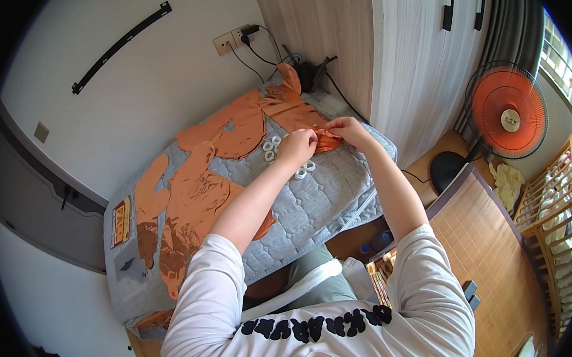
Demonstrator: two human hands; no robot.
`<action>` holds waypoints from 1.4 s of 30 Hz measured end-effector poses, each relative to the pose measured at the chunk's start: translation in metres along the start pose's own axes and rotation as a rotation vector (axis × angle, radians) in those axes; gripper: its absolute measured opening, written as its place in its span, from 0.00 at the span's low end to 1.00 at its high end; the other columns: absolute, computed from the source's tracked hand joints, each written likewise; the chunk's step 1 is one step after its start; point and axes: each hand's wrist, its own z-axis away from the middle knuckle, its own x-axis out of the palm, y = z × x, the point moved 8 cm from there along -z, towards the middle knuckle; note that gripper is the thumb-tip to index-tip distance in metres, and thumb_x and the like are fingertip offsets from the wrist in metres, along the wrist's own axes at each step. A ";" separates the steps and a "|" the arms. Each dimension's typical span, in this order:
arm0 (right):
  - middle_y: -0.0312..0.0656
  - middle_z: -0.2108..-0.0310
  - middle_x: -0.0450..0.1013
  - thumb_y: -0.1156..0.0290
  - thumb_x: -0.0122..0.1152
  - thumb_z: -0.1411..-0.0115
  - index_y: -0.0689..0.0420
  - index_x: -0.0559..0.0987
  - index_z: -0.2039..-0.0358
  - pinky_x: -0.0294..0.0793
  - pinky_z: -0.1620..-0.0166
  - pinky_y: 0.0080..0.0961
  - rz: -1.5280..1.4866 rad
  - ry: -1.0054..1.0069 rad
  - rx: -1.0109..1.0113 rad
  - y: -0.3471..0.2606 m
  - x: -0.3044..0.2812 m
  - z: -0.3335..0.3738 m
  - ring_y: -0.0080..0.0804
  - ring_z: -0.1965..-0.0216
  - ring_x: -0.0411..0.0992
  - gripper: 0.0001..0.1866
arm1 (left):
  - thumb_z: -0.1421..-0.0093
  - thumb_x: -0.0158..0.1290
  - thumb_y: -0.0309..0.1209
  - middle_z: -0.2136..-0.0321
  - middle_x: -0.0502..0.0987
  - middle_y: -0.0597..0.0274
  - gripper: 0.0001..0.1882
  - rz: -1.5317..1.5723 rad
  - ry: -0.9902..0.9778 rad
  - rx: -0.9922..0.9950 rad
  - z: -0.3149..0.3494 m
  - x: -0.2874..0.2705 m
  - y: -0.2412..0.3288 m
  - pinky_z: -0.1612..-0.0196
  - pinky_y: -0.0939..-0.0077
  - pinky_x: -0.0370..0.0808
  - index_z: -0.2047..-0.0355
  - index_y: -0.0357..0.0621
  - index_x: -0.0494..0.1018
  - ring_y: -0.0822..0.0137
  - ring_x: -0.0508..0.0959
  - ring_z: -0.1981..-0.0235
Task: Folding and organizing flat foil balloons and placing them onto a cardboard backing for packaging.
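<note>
Thin, shiny orange sheeting lies spread over a grey quilted mattress; it looks like a deflated foil balloon with rounded, limb-like parts and brown patches at the left end. At the far right part of it, my left hand and my right hand work close together. The fingers of both are pinched on a crumpled orange edge between them. Partly behind my left hand and wrist lie several small white rings, like tape rolls.
A red fan stands on the right, near a wooden slatted rack and a mat-topped surface. Plugs and cables hang from the wall socket behind the mattress. A colourful flat package lies at its left edge.
</note>
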 end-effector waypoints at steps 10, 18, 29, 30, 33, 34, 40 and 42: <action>0.43 0.59 0.82 0.82 0.64 0.39 0.65 0.85 0.61 0.79 0.57 0.21 0.134 0.110 -0.077 -0.005 -0.002 0.012 0.25 0.62 0.80 0.07 | 0.48 0.66 0.37 0.70 0.79 0.64 0.11 -0.191 0.047 -0.039 -0.006 -0.008 0.003 0.61 0.57 0.74 0.71 0.49 0.74 0.56 0.81 0.65; 0.48 0.55 0.82 0.68 0.69 0.44 0.60 0.86 0.60 0.77 0.51 0.31 0.514 0.146 -0.514 -0.041 0.011 0.041 0.42 0.55 0.79 0.13 | 0.45 0.65 0.39 0.69 0.81 0.63 0.11 -0.145 0.095 -0.022 -0.007 -0.011 -0.001 0.58 0.57 0.73 0.70 0.49 0.76 0.56 0.81 0.64; 0.54 0.67 0.81 0.62 0.68 0.43 0.58 0.86 0.61 0.78 0.61 0.38 0.658 0.296 -0.356 -0.078 -0.011 -0.023 0.49 0.67 0.80 0.14 | 0.45 0.62 0.53 0.59 0.84 0.58 0.23 -0.315 -0.160 -0.112 0.000 0.016 -0.006 0.45 0.59 0.71 0.61 0.48 0.81 0.57 0.82 0.55; 0.54 0.66 0.81 0.63 0.68 0.43 0.58 0.86 0.61 0.78 0.60 0.38 0.640 0.342 -0.388 -0.096 -0.019 -0.031 0.49 0.66 0.80 0.14 | 0.45 0.62 0.53 0.59 0.84 0.58 0.23 -0.316 -0.157 -0.115 -0.003 0.017 -0.008 0.45 0.59 0.71 0.61 0.48 0.81 0.57 0.82 0.55; 0.52 0.66 0.82 0.63 0.67 0.42 0.58 0.86 0.61 0.79 0.58 0.36 0.602 0.619 -0.513 -0.162 -0.054 -0.038 0.45 0.64 0.81 0.13 | 0.46 0.63 0.56 0.59 0.83 0.58 0.27 -0.262 -0.198 -0.126 -0.010 0.023 -0.006 0.42 0.57 0.70 0.58 0.48 0.80 0.57 0.82 0.54; 0.51 0.66 0.82 0.63 0.67 0.42 0.57 0.87 0.61 0.79 0.57 0.35 0.566 0.713 -0.589 -0.188 -0.059 -0.033 0.44 0.64 0.81 0.13 | 0.46 0.63 0.56 0.59 0.83 0.58 0.27 -0.263 -0.194 -0.132 -0.009 0.023 -0.008 0.42 0.57 0.70 0.58 0.48 0.80 0.57 0.82 0.54; 0.46 0.63 0.82 0.70 0.65 0.39 0.56 0.86 0.58 0.79 0.59 0.30 0.512 0.878 -0.992 -0.328 -0.028 0.059 0.38 0.65 0.81 0.10 | 0.45 0.62 0.57 0.58 0.83 0.58 0.27 -0.101 -0.377 -0.234 -0.010 0.028 -0.020 0.44 0.58 0.71 0.59 0.48 0.80 0.58 0.82 0.54; 0.43 0.63 0.82 0.72 0.65 0.39 0.55 0.86 0.59 0.79 0.60 0.29 0.677 0.854 -1.195 -0.350 0.018 0.121 0.37 0.65 0.80 0.09 | 0.41 0.58 0.61 0.59 0.83 0.56 0.28 -0.048 -0.282 -0.279 -0.011 0.015 -0.032 0.44 0.56 0.71 0.58 0.48 0.80 0.58 0.82 0.55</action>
